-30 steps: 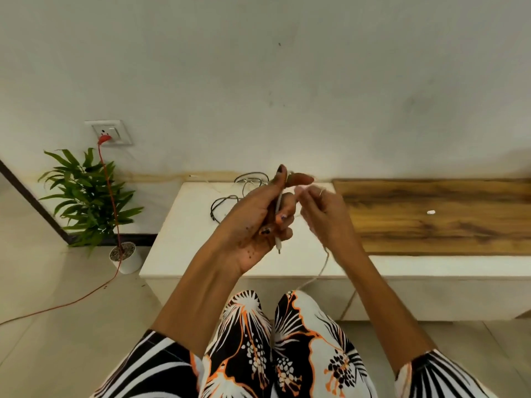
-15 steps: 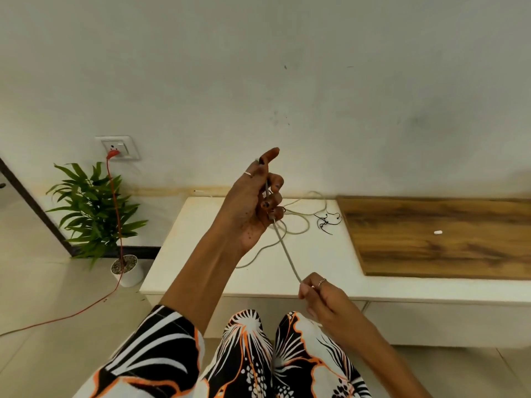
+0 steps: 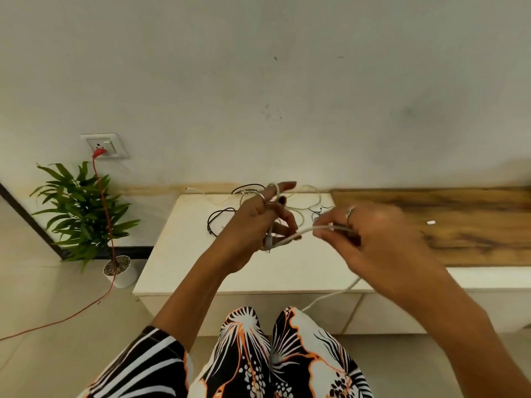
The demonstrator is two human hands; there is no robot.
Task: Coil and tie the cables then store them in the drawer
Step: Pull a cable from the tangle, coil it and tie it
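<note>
White thin cable [image 3: 298, 233] is stretching between both hands above the white surface [image 3: 178, 254]; left hand [image 3: 255, 225] is clenching looped coils, right hand [image 3: 370, 239] is pinching it. More tangled cables [image 3: 247, 193] are lying at the far edge.

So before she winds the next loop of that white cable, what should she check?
1. Left hand grips the thin white cable: ok.
2. Right hand pinches the same cable: ok.
3. Stretch between hands free of knots: ok.
4. Loose tail hanging over the white cabinet edge is unsnagged: cannot tell.
5. Thin black cable on the cabinet stays apart: cannot tell.
</note>
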